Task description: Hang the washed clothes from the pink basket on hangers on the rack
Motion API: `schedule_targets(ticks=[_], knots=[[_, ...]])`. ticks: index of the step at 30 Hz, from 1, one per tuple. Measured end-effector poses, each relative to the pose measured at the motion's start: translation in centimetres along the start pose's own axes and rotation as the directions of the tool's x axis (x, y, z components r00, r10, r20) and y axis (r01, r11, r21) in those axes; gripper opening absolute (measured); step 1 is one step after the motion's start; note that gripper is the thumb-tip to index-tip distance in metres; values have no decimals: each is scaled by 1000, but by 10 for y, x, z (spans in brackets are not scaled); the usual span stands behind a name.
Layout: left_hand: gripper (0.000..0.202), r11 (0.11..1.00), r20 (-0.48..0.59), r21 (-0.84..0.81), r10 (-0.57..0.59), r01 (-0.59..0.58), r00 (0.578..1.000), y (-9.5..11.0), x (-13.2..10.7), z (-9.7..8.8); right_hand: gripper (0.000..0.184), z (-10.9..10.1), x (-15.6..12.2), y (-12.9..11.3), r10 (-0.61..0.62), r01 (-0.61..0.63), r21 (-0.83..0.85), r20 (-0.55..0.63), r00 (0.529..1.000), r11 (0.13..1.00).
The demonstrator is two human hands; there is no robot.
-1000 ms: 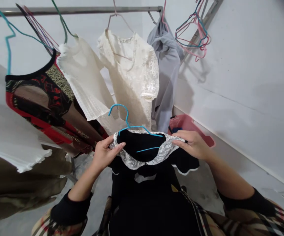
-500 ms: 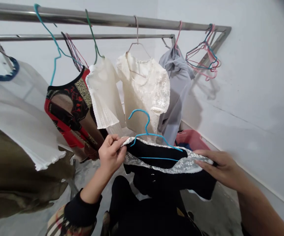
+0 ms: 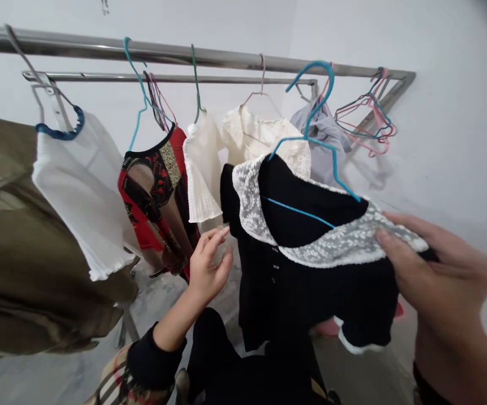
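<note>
Against white walls, a steel rail [image 3: 226, 57] carries hung clothes [image 3: 159, 185].

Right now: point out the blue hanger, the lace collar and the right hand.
blue hanger [image 3: 311, 101], head view, on the neck just below the hook.
lace collar [image 3: 340, 244], head view, on the front strip of white lace.
right hand [image 3: 441, 270], head view, on the back of the hand.

Lace-collared black top [image 3: 302, 281], tilted on blue hanger [image 3: 315, 135]
</note>
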State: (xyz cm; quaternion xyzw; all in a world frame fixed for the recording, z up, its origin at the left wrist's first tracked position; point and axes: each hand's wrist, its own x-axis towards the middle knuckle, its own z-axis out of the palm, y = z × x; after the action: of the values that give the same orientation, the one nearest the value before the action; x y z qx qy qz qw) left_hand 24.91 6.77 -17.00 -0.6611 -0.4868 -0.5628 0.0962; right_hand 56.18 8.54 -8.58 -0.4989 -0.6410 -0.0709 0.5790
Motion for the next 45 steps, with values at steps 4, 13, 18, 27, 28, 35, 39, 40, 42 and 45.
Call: schedule_targets(ticks=[4, 13, 18, 27, 28, 35, 39, 40, 42, 45], knots=[[42, 999, 19, -24, -21, 22, 1000, -4, -13, -7, 27, 36, 40, -34, -141, 144, 41, -61, 988, 989], [38, 998, 21, -17, -63, 63, 998, -21, -35, -26, 28, 158, 142, -86, -332, 330, 126, -5, 943, 935], [35, 995, 49, -9, -100, 100, 994, -27, -47, -30, 28, 210, 140, -110, -236, 226, 69, 228, 944, 972], [27, 983, 122, -73, -160, 169, 980, -33, -62, -10, 59, 230, 62, -88, -304, 217, 311, 266, 915, 925], [27, 978, 146, -89, -172, 186, 974, -32, -64, -4, 64, 230, 51, -79, -293, 203, 327, 254, 922, 923], [24, 944, 336, -138, -240, 299, 911, -31, -93, 47, 62, 216, -94, 26, -37, -150, 307, 528, 848, 940], [23, 916, 493, -125, -277, 382, 825, -27, -108, 80, 53, 184, -164, 121, 225, -260, -70, 740, 634, 963], [23, 906, 533, -113, -290, 407, 794, -25, -111, 88, 51, 174, -173, 149, 334, -267, -216, 751, 570, 939], [24, 883, 613, -81, -321, 462, 722, -24, -119, 105, 49, 155, -183, 208, 507, -302, -408, 712, 485, 862], [26, 847, 689, -34, -365, 531, 626, -24, -129, 130, 46, 135, -189, 298, 719, -345, -631, 589, 370, 695]])
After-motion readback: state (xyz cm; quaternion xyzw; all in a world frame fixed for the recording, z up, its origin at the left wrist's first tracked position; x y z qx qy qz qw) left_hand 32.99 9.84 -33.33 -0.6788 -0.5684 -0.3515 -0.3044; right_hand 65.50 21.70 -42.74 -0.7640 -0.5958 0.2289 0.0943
